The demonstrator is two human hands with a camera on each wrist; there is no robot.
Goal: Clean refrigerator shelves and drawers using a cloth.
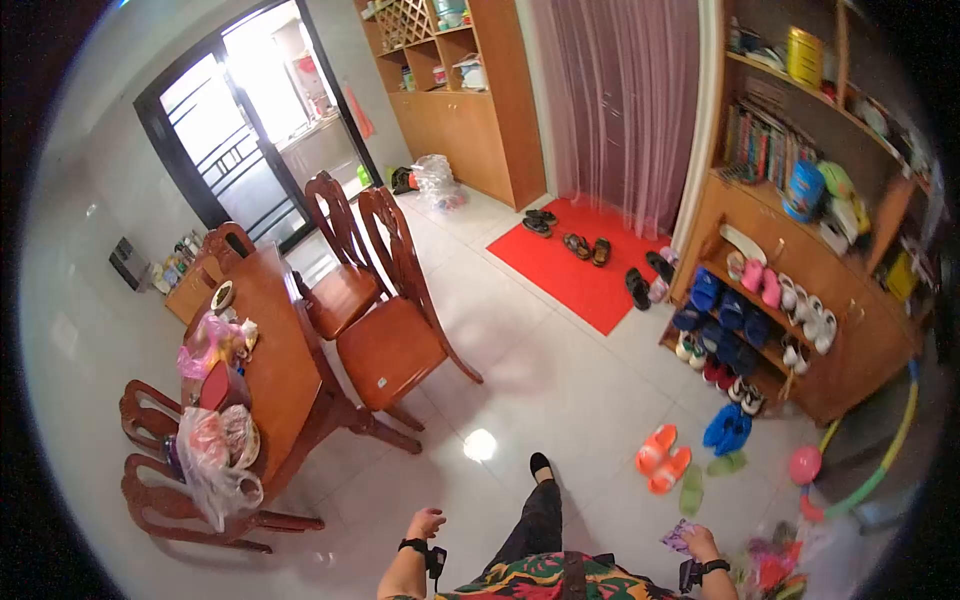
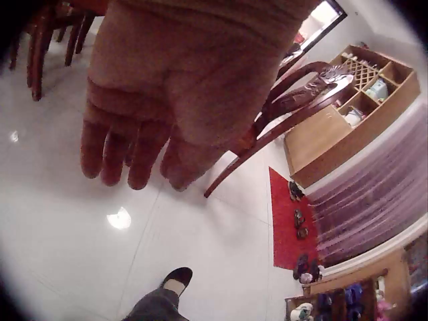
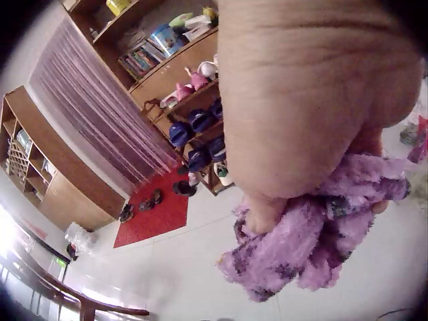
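My right hand (image 1: 703, 545) grips a crumpled purple fluffy cloth (image 3: 314, 234) with dark patches, held out at my right side. Its fingers curl into the folds, and the cloth bunches out past them in the right wrist view. On the other side, my left hand (image 1: 427, 522) hangs in the air with nothing in it. Its fingers (image 2: 139, 157) are relaxed and loosely extended in the left wrist view. One dark shoe (image 1: 540, 465) of mine is on the white tiled floor.
A wooden table (image 1: 285, 370) bearing bags stands left, with chairs (image 1: 392, 355) around it. A red mat (image 1: 570, 255) with shoes lies ahead. Right are a shoe rack (image 1: 745, 340), orange slippers (image 1: 664, 460), blue shoe covers (image 1: 728, 428) and a hoop (image 1: 890, 465).
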